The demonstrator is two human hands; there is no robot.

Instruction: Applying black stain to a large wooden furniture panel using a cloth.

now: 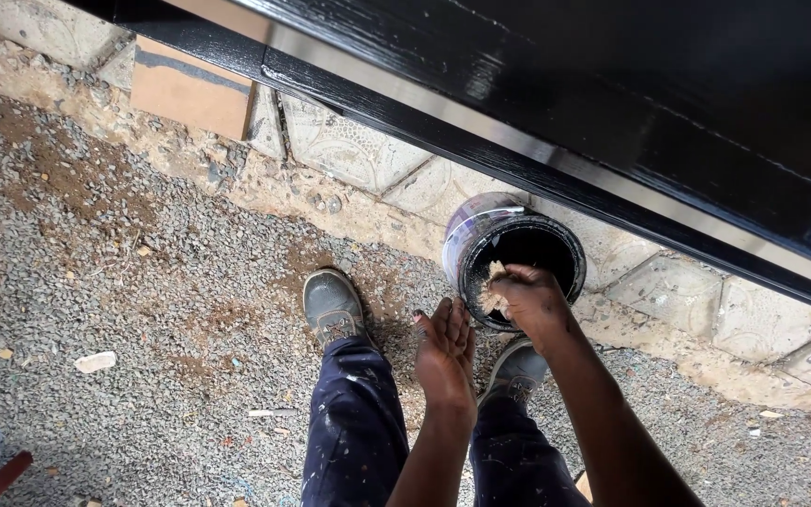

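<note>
A round can of black paint (481, 230) stands on the ground at the edge of the gravel, open at the top. Over its near rim my right hand (532, 299) is closed around a pale wad of cloth or a brush (494, 289). My left hand (443, 352) hangs beside it, just left of the can, fingers straight and apart, holding nothing. My two legs in paint-spotted dark blue trousers and grey shoes stand below the hands.
A glossy black painted door or panel (612, 103) spans the upper right, slanting across the view. Patterned paving stones (349, 150) run under it. A piece of cardboard (190, 89) lies at upper left. Grey gravel (124, 282) covers the ground on the left.
</note>
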